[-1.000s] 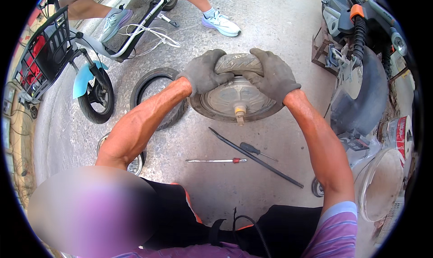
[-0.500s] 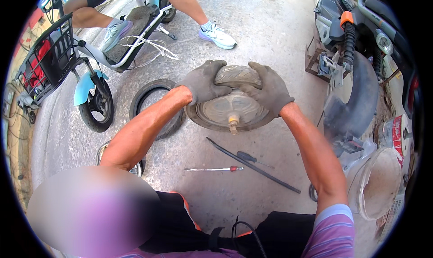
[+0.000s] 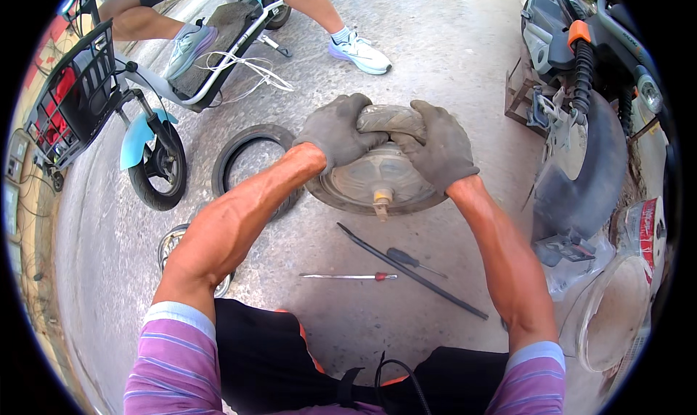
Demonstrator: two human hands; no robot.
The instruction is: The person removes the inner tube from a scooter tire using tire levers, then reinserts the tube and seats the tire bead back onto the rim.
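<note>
A grey hub wheel [image 3: 377, 183] with a short axle stub lies flat on the concrete in front of me. A dusty tyre [image 3: 388, 117] is folded up over its far rim. My left hand [image 3: 335, 132], in a grey work glove, grips the tyre's left side. My right hand [image 3: 439, 146], also gloved, presses on the tyre's right side. Both thumbs meet over the tyre's fold.
A long black tyre lever [image 3: 414, 273], a black-handled screwdriver [image 3: 410, 259] and a red-handled screwdriver [image 3: 352, 276] lie near my knees. A loose black tyre [image 3: 247, 150] lies left. A light-blue scooter [image 3: 145, 110] with another person's legs [image 3: 319, 12] stands behind; a dark scooter [image 3: 581, 125] stands right.
My gloved hands have slid closer together over the tyre's far edge, bunching it higher above the rim. The view has shifted slightly toward the wheel.
</note>
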